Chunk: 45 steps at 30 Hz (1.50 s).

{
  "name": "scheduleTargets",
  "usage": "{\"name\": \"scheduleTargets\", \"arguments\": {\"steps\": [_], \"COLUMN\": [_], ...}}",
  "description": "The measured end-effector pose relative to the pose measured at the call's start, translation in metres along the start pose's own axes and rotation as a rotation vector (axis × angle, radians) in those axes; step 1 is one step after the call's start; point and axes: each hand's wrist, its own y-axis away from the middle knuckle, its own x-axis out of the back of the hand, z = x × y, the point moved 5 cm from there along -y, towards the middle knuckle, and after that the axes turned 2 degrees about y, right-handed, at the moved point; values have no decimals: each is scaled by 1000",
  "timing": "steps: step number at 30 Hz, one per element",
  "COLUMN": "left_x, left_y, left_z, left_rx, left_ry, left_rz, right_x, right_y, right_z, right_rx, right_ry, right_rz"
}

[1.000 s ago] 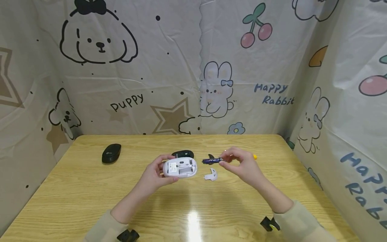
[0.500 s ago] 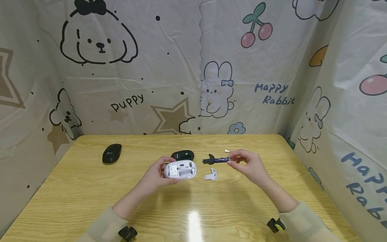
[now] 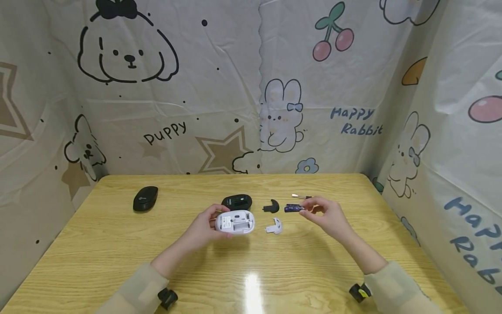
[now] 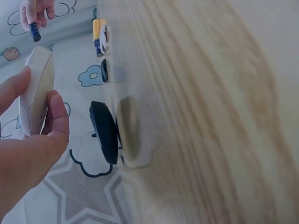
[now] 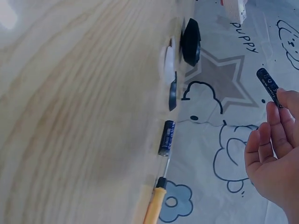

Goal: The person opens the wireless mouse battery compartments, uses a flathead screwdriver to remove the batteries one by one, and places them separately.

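My left hand (image 3: 204,224) grips a white computer mouse (image 3: 235,222) by one end, its underside turned up toward the head camera. The battery slot in it lies uncovered, and no battery shows inside. Seen from the left wrist, the mouse (image 4: 38,91) is clear of the table, between thumb and fingers. To its right, my right hand (image 3: 323,213) pinches a dark blue battery (image 5: 268,84) by one end, also raised. A second battery (image 5: 167,138) lies on the table below; in the head view the two overlap. A white battery cover (image 3: 275,226) lies between the hands.
Just behind the white mouse, a black mouse (image 3: 237,200) lies underside up. Its black cover (image 3: 271,206) sits right of it. A yellow-handled screwdriver (image 5: 155,205) lies behind my right hand. Another black mouse (image 3: 145,199) stands far left. Printed cloth (image 3: 219,96) hangs behind the table.
My right hand has drawn rightward with the battery, away from the white mouse, uncovering the black cover and screwdriver. My left hand has lowered the mouse slightly.
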Motion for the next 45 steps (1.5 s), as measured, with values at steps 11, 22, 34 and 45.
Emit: {"name": "scheduleTargets", "arguments": {"steps": [11, 22, 34, 45], "left_x": [0, -4, -5, -5], "left_y": [-10, -19, -26, -27], "left_z": [-16, -23, -30, -32], "left_rx": [37, 29, 83, 118], "left_ry": [-56, -160, -240, -266], "left_rz": [13, 8, -4, 0], "right_x": [-7, -18, -24, -29], "right_y": [1, -3, -4, -6], "right_z": [29, 49, 65, 72], "right_rx": [-61, -97, -130, -133], "right_ry": [20, 112, 117, 94], "right_rz": [-43, -105, -183, -243]}}
